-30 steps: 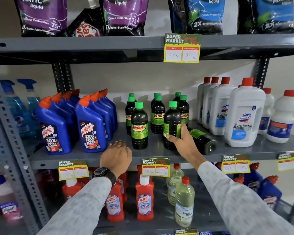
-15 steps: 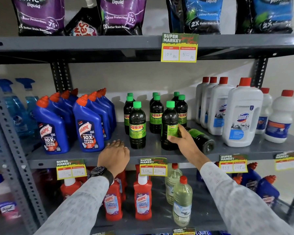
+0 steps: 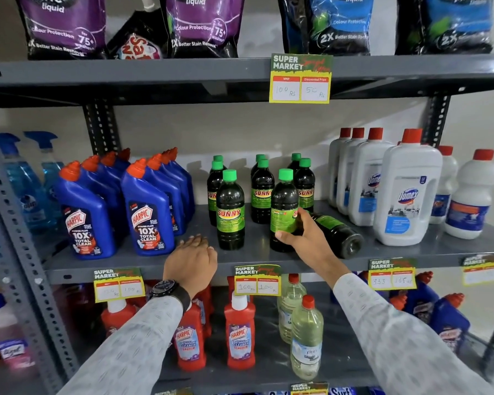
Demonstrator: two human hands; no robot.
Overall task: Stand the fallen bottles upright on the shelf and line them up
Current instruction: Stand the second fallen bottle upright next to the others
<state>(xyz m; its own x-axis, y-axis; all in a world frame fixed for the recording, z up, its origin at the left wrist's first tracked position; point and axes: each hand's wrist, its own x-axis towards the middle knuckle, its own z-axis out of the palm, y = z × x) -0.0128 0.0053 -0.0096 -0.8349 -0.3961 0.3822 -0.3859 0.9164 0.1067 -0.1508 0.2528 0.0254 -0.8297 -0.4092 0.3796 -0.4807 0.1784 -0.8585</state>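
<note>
A grey metal shelf (image 3: 268, 259) spans the view, its middle level packed with cleaning products. At the right stand the white Domex jugs (image 3: 405, 192) with red caps; at the left, two rows of blue Harpic bottles (image 3: 147, 212) with orange spouts. Between these groups stand the dark Sunny bottles (image 3: 261, 192) with green caps, upright in loose pairs running from front to back. The front-left one (image 3: 230, 212) stands alone near the shelf's edge.

The right hand (image 3: 305, 238) is wrapped around the lower part of the front-right bottle (image 3: 284, 206), fingers across its green label and thumb low on the near side; the bottle stands upright (its label is turned partly away). Just behind that hand one fallen bottle (image 3: 340, 235) lies on its side, base toward the shelf's front edge, close to the nearest Domex jug.

The left hand (image 3: 193, 260) lies palm down at the shelf's front edge, fingers loosely extended, gripping nothing. A dark wristwatch (image 3: 166, 289) sits on that wrist.
</note>
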